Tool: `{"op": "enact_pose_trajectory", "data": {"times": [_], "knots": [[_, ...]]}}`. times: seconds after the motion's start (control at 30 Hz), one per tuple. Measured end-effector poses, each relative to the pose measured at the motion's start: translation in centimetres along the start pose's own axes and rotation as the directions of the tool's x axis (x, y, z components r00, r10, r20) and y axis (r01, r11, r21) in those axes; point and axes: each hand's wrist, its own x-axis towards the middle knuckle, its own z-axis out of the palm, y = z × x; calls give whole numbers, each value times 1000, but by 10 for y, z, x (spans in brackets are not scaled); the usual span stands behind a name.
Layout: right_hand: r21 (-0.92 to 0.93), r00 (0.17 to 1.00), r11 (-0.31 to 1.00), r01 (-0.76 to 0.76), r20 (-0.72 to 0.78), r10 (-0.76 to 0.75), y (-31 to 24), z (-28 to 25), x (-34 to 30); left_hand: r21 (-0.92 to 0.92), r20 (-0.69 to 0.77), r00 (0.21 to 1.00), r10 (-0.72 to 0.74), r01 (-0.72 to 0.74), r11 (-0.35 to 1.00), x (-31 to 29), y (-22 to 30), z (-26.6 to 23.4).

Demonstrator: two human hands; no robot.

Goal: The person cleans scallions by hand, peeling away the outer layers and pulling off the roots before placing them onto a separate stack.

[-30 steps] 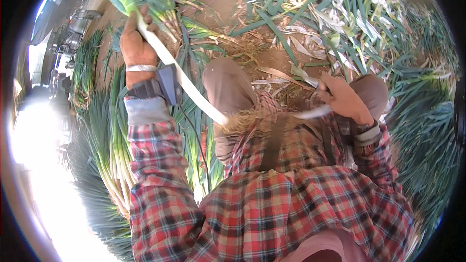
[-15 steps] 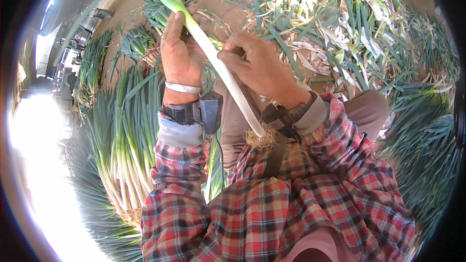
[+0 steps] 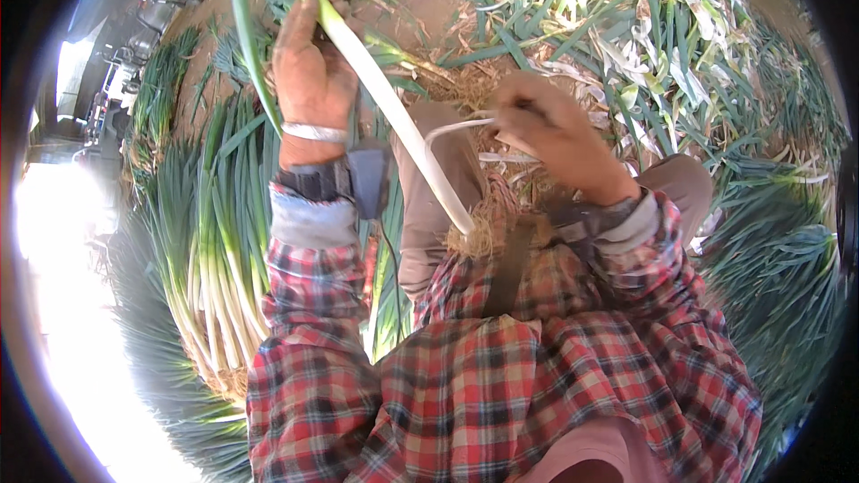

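My left hand point(image 3: 309, 76) is closed around a long green onion point(image 3: 389, 98) where its white stalk turns green. The onion hangs slanted, its leaves up at the far left and its bushy roots point(image 3: 474, 231) down by my lap. To the right of the stalk, my right hand point(image 3: 555, 139) is closed and blurred by motion. A thin white strip of peel point(image 3: 458, 124) runs from the stalk into its fingers. One loose green leaf point(image 3: 250, 31) dangles beside my left wrist.
Trimmed leaves and pale peelings point(image 3: 617, 45) are heaped on the ground at the far right. A bundle of green onions point(image 3: 210, 250) lies to my left, with smaller bunches beyond. More green leaves point(image 3: 778, 250) spread along the right side.
My right hand has moved away from the stalk to the right, drawing a white strip of peel off it. My left hand and the onion have shifted slightly left and farther away.
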Motion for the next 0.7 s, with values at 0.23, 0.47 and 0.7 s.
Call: {"op": "enact_pose_trajectory", "data": {"times": [0.23,0.47,0.7], "knots": [[816,986,578,6,-101,133,-2,13,-23,-133,-283,955,86,-128,983,17,8,-36],[-221,926,910,-349,68,372,9,-27,-83,-86,-435,891,130,-185,979,27,38,-109],[-655,960,708,-263,-104,260,77,-41,-107,494,-262,841,473,-304,815,19,73,-170]]}}
